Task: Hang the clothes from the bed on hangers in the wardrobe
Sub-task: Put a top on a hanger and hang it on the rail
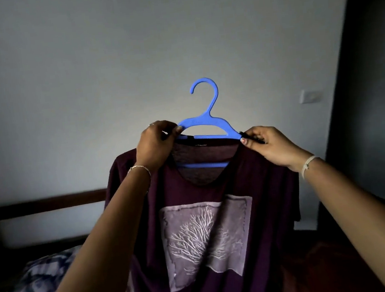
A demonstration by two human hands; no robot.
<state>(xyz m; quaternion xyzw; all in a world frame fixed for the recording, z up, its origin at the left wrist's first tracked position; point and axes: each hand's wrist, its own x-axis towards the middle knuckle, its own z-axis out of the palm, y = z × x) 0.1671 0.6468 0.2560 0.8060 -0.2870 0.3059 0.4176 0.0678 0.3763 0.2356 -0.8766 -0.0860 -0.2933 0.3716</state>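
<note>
- Left hand (154,145) fingers pinch blue plastic hanger (204,123) at its left shoulder.
- Right hand (272,146) fingers pinch dark maroon tree-print T-shirt (250,177) collar at hanger's right tip.
- Shirt hangs above bed (28,291).

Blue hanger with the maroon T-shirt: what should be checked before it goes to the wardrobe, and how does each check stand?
1. Hanger inside T-shirt neck: ok, lower bar shows through the neckline.
2. Shoulder under left hand seated: cannot tell, hand covers it.
3. Shoulder at right hand seated: not ok, hanger arm bare above the collar.
4. Hook free: ok.
5. Wardrobe rail reachable: cannot tell, not in view.
</note>
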